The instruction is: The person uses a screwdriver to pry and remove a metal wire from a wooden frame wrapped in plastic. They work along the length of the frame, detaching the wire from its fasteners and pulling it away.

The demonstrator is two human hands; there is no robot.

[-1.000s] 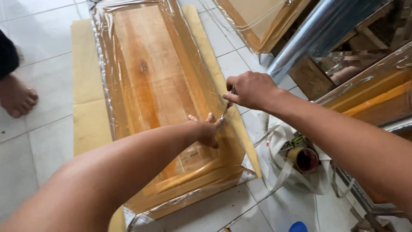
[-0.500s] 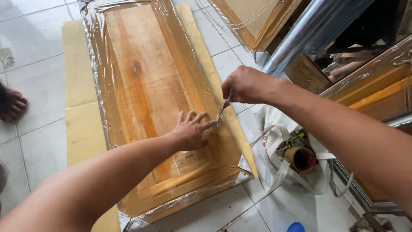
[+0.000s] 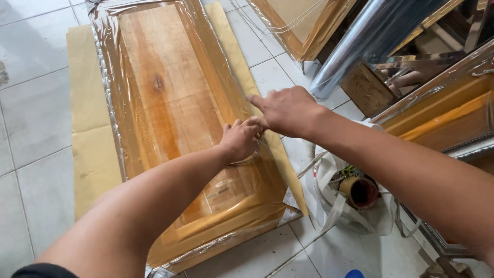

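Left arm: bare, stretched forward from the lower left corner of the view, forearm angled up and to the right.
Left hand [image 3: 241, 140]: palm down, fingers curled and bunched, knuckles up, pressed flat at the fingertips.
Right arm: bare, reached in from the lower right edge, forearm slanted up and to the left.
Right hand [image 3: 285, 109]: back up, index finger extended to the left, other fingers loosely bent.
Hands together: touching, right thumb side just over left fingertips.
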